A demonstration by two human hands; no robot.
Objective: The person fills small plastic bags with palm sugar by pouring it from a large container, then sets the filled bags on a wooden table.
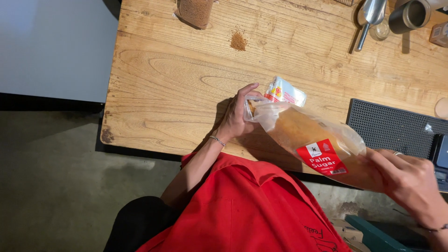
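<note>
closest to the camera there's a red apron (242, 210) filling the bottom middle, with a dark sleeve or trouser bit at its left edge and a grey concrete floor (56, 186) off to the left. just past that the right hand (408, 182) comes in from the lower right, fingers wrapped around the bottom end of a clear plastic bag (310, 135) full of a tan-brown granular stuff, red label on the side. the bag's tipped over on a slant, base down by the right hand near the table edge and mouth pointing up-left over the tabletop. the left hand (238, 116), thin bracelet on the wrist, is pinching the open mouth of the bag, fingers curled on the plastic there. right behind the bag's mouth sits a small white packet or tub (284, 91) with red and yellow print, touching or just about touching the bag, can't tell which. all of this is over a worn wooden table (168, 79). to the right of the bag lies a black ribbed rubber mat (392, 126) with some dark device at its right edge. further out there's a little spilled heap of brown powder (238, 41) on the wood, then another bag of brown stuff (196, 11) at the top edge, and in the far right corner a metal scoop (371, 16) next to a dark metal cup (410, 15).
</note>
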